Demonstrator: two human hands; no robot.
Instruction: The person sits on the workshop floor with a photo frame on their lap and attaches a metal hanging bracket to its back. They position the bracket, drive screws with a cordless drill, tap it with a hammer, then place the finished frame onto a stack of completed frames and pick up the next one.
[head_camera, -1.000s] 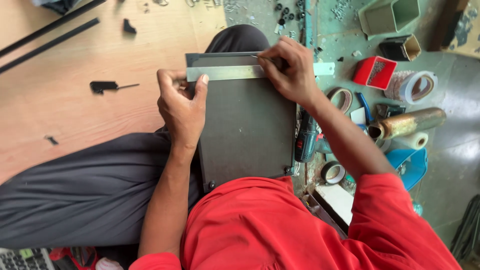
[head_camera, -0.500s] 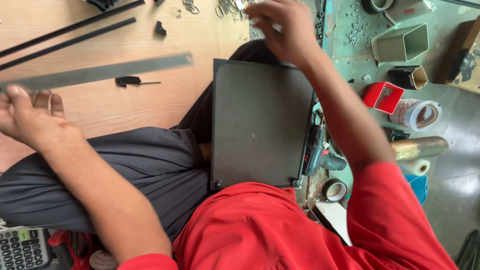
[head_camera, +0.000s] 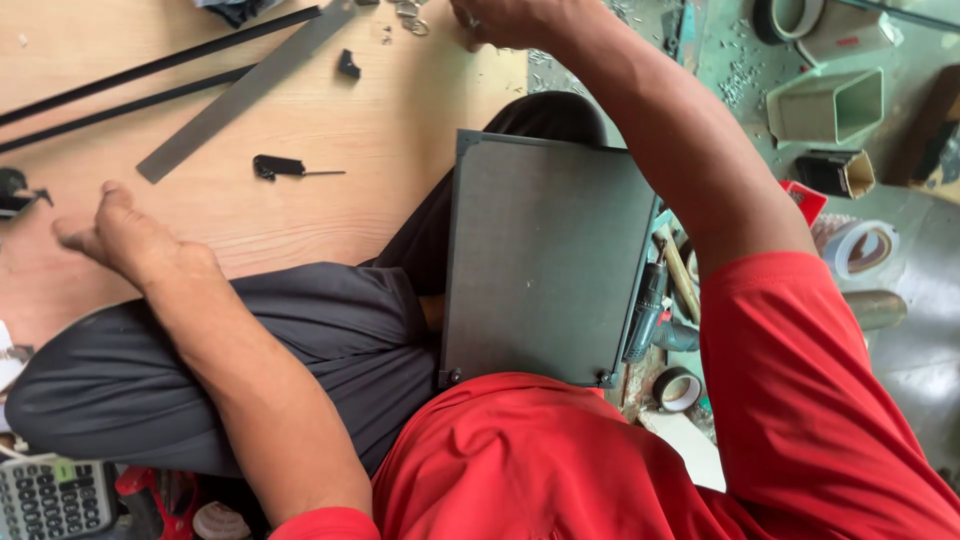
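A dark grey square panel (head_camera: 545, 260) rests on my lap, against my red shirt. My left hand (head_camera: 125, 240) hovers over the wooden board (head_camera: 400, 120) to the left, fingers loosely apart and holding nothing. A long steel ruler (head_camera: 245, 92) lies diagonally on the board above that hand, apart from it. My right hand (head_camera: 500, 20) reaches to the top edge of the view beside small metal rings (head_camera: 405, 15); its fingertips are cut off, so what it holds is hidden.
Two black strips (head_camera: 150, 75) and a small black tool (head_camera: 280, 166) lie on the board. A drill (head_camera: 645, 310), tape rolls (head_camera: 680, 388), a green box (head_camera: 830, 105) and a red box (head_camera: 805, 198) crowd the right. A calculator (head_camera: 50, 495) sits bottom left.
My left hand carried the ruler off the panel to the left and let it go on the board. My right hand left the panel and reached up to the top.
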